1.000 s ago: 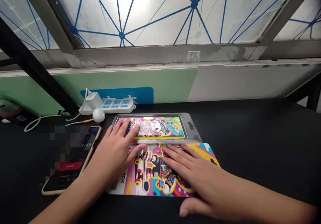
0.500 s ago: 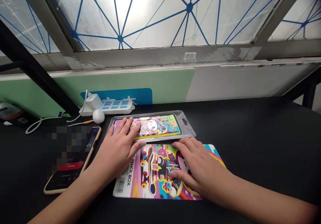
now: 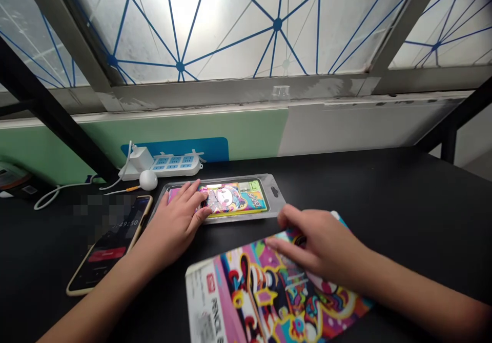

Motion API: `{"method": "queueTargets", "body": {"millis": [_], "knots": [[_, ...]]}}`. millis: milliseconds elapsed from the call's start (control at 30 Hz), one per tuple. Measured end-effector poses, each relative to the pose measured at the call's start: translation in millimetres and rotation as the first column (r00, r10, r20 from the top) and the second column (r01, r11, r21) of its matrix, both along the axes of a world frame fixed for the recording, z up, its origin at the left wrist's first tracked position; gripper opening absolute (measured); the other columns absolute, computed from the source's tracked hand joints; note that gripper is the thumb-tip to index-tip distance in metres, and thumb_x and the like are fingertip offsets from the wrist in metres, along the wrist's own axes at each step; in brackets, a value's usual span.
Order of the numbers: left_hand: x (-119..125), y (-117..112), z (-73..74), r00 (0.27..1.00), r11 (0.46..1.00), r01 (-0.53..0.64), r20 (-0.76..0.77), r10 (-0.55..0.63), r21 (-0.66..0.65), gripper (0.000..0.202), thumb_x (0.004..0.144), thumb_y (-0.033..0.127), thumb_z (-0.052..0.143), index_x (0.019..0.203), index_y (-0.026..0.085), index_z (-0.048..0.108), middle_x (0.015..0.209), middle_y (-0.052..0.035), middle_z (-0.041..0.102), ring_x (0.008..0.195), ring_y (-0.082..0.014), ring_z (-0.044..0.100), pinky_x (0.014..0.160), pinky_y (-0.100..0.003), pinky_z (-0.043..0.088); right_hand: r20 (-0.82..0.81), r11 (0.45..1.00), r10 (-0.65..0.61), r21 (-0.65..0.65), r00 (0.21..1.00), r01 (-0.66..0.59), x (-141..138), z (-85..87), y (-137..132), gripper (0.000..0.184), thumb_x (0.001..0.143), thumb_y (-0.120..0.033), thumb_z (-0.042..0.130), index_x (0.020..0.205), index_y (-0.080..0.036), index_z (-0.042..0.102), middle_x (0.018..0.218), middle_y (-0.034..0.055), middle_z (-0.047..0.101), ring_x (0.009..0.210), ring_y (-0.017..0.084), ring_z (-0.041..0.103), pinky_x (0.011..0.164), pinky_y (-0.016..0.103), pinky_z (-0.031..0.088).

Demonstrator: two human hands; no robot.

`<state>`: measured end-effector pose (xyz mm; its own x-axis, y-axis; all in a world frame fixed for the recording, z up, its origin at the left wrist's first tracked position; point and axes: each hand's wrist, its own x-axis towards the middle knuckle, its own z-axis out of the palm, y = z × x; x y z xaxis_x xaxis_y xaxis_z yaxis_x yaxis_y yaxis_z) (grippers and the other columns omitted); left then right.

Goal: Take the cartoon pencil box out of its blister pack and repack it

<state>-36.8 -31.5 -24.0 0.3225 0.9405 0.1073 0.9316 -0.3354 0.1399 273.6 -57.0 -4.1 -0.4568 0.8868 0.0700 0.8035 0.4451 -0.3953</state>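
My left hand (image 3: 177,225) lies on a clear plastic blister pack (image 3: 274,199), its fingers pressing on the colourful cartoon-printed case (image 3: 234,198) sealed inside. A printed card sleeve labelled "PENCIL BOX" (image 3: 269,297) sits nearer me, turned at an angle and apparently raised off the table at its far side. My right hand (image 3: 319,243) grips that sleeve's far edge, with its fingers spread over the printed skateboard art. The sleeve's near end runs out of the bottom of the view.
A smartphone (image 3: 111,243) in a tan case lies left of my left arm on the black table (image 3: 403,220). Behind stand a white power strip (image 3: 177,165), a charger (image 3: 140,157) and a white ball (image 3: 148,180) with cables. A taped window fills the top.
My right hand has lifted the printed sleeve, turning it and drawing it toward me. My left hand stays on the blister pack. The whole view has shifted slightly.
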Motion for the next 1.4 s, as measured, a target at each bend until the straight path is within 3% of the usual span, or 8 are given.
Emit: {"method": "queueTargets", "body": {"millis": [167,300,467,567,667,800,1033,1400], "knots": [[1,-3,2.1,0.997,0.999,0.024,0.068,-0.021,-0.035,0.051,0.109,0.051,0.023,0.131,0.026,0.061,0.169,-0.0075,0.029,0.158,-0.0328,0.020,0.118,-0.070,0.024,0.093,0.958,-0.117,-0.254,0.989,0.137,54,11.7,56,0.055,0.090,-0.075,0.050,0.071,-0.024,0.058,0.068,0.0008,0.064,0.062,0.019,0.055,0.054,0.031,0.032],[4,-6,1.9,0.997,0.998,0.061,0.057,-0.060,-0.024,0.044,0.107,0.050,0.033,0.132,0.024,0.059,0.164,-0.0100,0.041,0.157,-0.0344,0.022,0.119,-0.069,0.022,0.075,0.917,-0.148,-0.364,0.986,0.165,84,5.6,83,0.053,0.086,-0.073,0.058,0.068,-0.023,0.059,0.069,0.0005,0.062,0.063,0.019,0.054,0.056,0.031,0.036],[4,-6,1.0,0.994,0.995,0.095,0.050,-0.095,0.009,0.045,0.107,0.046,0.035,0.147,0.033,0.051,0.162,-0.0060,0.045,0.153,-0.0346,0.032,0.118,-0.068,0.027,-0.015,0.939,-0.192,-0.295,0.981,0.179,67,1.3,73,0.051,0.094,-0.070,0.046,0.097,-0.023,0.066,0.094,0.0061,0.072,0.081,0.023,0.063,0.071,0.034,0.046],[2,-5,1.1,0.988,0.988,0.144,0.041,-0.146,0.048,0.045,0.108,0.046,0.034,0.146,0.033,0.054,0.159,-0.0062,0.049,0.150,-0.0337,0.038,0.117,-0.064,0.031,-0.035,0.960,-0.182,-0.221,0.983,0.170,46,-0.4,61,0.055,0.091,-0.073,0.050,0.108,-0.024,0.067,0.110,0.0087,0.073,0.099,0.028,0.063,0.079,0.036,0.046],[1,-5,2.6,0.980,0.981,0.186,0.058,-0.189,0.052,0.046,0.107,0.046,0.035,0.144,0.030,0.058,0.156,-0.0082,0.052,0.147,-0.0325,0.041,0.116,-0.059,0.035,-0.028,0.964,-0.136,-0.235,0.990,0.126,41,-3.4,60,0.054,0.088,-0.075,0.053,0.099,-0.025,0.069,0.095,0.0060,0.073,0.089,0.027,0.062,0.071,0.033,0.044],[0,-7,5.4,0.974,0.979,0.200,0.095,-0.203,0.047,0.046,0.106,0.046,0.038,0.142,0.028,0.060,0.153,-0.0091,0.055,0.144,-0.0331,0.044,0.115,-0.058,0.038,-0.038,0.940,-0.134,-0.323,0.990,0.114,62,-8.3,75,0.052,0.086,-0.074,0.057,0.082,-0.023,0.067,0.074,0.0009,0.064,0.068,0.019,0.055,0.057,0.030,0.036],[-3,-5,6.3,0.965,0.969,0.231,0.111,-0.239,0.083,0.043,0.104,0.046,0.044,0.140,0.030,0.062,0.150,-0.0077,0.058,0.140,-0.0331,0.048,0.113,-0.055,0.042,-0.034,0.924,-0.189,-0.343,0.981,0.166,83,-3.8,88,0.053,0.078,-0.075,0.066,0.077,-0.022,0.069,0.071,0.0001,0.064,0.064,0.017,0.053,0.054,0.029,0.033],[-16,1,15.7,0.953,0.963,0.268,0.152,-0.264,-0.010,0.040,0.101,0.050,0.052,0.138,0.035,0.062,0.151,-0.0040,0.058,0.139,-0.0310,0.050,0.112,-0.051,0.043,-0.044,0.915,-0.219,-0.358,0.975,0.189,94,9.8,87,0.057,0.074,-0.077,0.068,0.082,-0.021,0.077,0.069,0.0030,0.066,0.062,0.016,0.053,0.053,0.028,0.033]]}}
